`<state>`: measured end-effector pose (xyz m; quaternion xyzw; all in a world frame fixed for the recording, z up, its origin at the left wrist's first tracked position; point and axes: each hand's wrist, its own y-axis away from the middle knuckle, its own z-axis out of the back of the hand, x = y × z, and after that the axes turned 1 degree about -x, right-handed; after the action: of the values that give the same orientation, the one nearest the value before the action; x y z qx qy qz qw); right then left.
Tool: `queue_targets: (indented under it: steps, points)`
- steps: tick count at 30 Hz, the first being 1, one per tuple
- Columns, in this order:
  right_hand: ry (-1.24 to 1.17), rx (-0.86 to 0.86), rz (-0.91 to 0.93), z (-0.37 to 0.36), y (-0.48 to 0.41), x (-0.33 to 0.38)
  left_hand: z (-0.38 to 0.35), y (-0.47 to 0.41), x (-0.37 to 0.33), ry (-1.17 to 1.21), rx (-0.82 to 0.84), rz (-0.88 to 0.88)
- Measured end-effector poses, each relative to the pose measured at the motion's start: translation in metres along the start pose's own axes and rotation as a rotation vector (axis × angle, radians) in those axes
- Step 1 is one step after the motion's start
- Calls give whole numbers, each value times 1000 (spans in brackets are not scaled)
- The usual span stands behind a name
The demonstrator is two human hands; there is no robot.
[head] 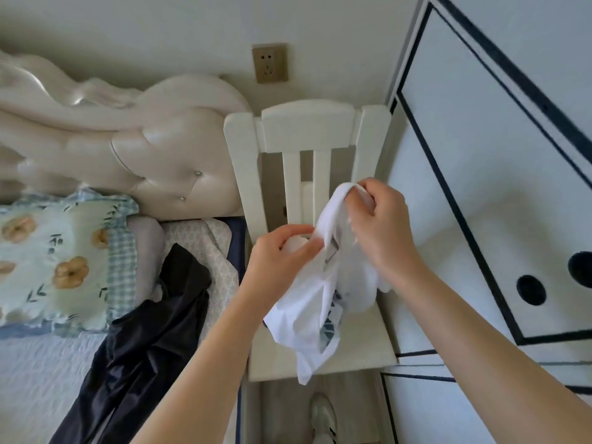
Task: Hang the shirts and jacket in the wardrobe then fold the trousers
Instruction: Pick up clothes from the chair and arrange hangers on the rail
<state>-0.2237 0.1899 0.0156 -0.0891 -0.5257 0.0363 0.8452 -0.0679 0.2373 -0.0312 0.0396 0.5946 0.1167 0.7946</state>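
Observation:
A white shirt (307, 315) with a dark printed pattern hangs bunched above the seat of a white wooden chair (307, 133). My left hand (282, 257) pinches the shirt's neck area near a label. My right hand (381, 225) grips the upper edge of the fabric, held higher and to the right. Dark navy trousers (144, 341) lie spread across the bed at lower left, apart from both hands. The white wardrobe (499, 174) with black trim lines stands at the right, its doors closed with round dark handle holes.
A bed with a floral pillow (57, 264) and cream padded headboard (134, 145) fills the left. A wall socket (270, 63) sits above the chair. A white shoe (323, 418) shows on the floor below the chair seat.

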Motion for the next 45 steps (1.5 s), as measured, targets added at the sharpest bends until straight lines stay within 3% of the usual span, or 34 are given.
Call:
queue_targets:
  steps: [4,6,10,14,18,25,29,34,37,40,45]
  points:
    - [-44,3,33,8,9,49,3,20,-23,58,75,-152]
    - [-85,1,48,14,14,69,3,28,-31,17,17,-180]
    - [-141,13,115,24,25,103,8,35,-45,-143,-190,-140]
    - [-188,-62,150,40,27,126,25,45,-43,-384,-194,-133]
    - [-247,-136,79,56,30,132,55,60,-32,-517,-124,68]
    - [-263,-171,10,64,55,129,115,90,-34,-614,-325,101]
    - [-252,-181,22,69,73,134,133,101,-43,-420,-340,143]
    - [-120,-199,79,82,98,138,140,122,-66,434,-236,184]
    - [-28,-214,97,90,119,136,139,137,-81,624,-180,173]
    - [27,-187,97,94,143,135,132,150,-88,464,-219,100]
    - [97,-160,43,102,187,130,121,174,-82,-169,-265,-208]
